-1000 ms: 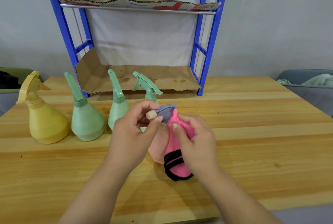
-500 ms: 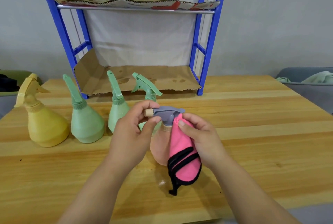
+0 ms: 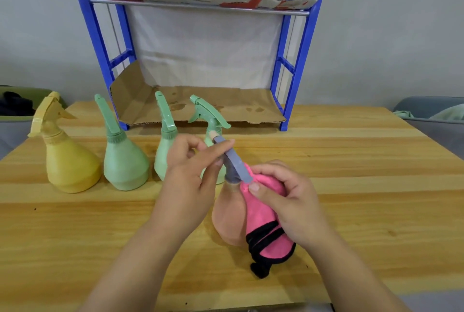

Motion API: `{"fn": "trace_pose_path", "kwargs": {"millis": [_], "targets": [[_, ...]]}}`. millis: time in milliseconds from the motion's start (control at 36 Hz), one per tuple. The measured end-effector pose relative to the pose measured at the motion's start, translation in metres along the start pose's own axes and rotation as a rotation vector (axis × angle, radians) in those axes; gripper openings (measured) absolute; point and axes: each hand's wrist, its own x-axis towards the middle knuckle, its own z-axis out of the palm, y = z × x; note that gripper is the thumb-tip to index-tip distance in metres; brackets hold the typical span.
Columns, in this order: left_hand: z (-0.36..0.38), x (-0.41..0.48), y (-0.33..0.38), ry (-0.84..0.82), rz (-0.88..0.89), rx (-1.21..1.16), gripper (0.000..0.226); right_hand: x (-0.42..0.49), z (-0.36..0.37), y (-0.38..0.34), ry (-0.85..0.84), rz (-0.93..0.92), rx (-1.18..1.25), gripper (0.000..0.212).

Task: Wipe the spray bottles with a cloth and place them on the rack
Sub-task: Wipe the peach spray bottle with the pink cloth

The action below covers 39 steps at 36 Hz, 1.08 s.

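Peach spray bottle (image 3: 227, 216) resting on the desk (image 3: 364, 186) before the blue rack (image 3: 304, 60), left hand (image 3: 190, 181) fingers (image 3: 221, 147) pinching its grey sprayer head (image 3: 236, 164), right hand (image 3: 292, 202) curling round the pink cloth (image 3: 261, 213), pressing it against the bottle's neck and side

Matt plastic spray bottles (image 3: 124, 161) stand on a smooth varnished wooden desk (image 3: 351, 186), beside fuzzy pink cloth (image 3: 261, 213) and creased corrugated cardboard (image 3: 200, 104) lining a painted metal rack (image 3: 303, 42).
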Motion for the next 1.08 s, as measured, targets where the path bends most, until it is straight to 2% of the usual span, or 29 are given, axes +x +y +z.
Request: {"fn": "trace_pose_path", "kwargs": {"millis": [139,250,333,417,611,778,917,1028,1083], "targets": [[-0.004,-0.004,0.017,-0.151,-0.097,-0.250,0.034,-0.004,0.006,-0.005,-0.005,-0.033,-0.021,0.023],[-0.010,-0.006,0.019,-0.183,-0.098,-0.257,0.039,-0.009,0.011,-0.004,0.025,-0.049,-0.095,0.023],[-0.012,-0.008,0.021,-0.177,-0.096,-0.241,0.045,-0.014,0.014,-0.002,0.052,-0.056,-0.146,0.022],[-0.016,-0.011,0.021,-0.173,-0.137,-0.285,0.039,-0.022,0.019,0.003,0.065,-0.068,-0.214,0.022],[-0.024,-0.021,0.016,-0.142,-0.202,-0.336,0.036,-0.042,0.043,0.030,0.207,-0.171,-0.522,0.039],[-0.023,-0.025,0.015,-0.115,-0.192,-0.323,0.040,-0.053,0.066,0.032,0.247,-0.233,-0.607,0.058],[-0.020,-0.025,0.013,-0.085,-0.156,-0.267,0.038,-0.047,0.071,0.035,0.270,-0.217,-0.514,0.053],[-0.019,-0.026,0.012,-0.075,-0.154,-0.264,0.035,-0.037,0.066,0.028,0.277,-0.114,-0.300,0.032],[-0.018,-0.026,0.012,-0.068,-0.153,-0.257,0.035,-0.035,0.063,0.024,0.252,-0.055,-0.221,0.039]]}}
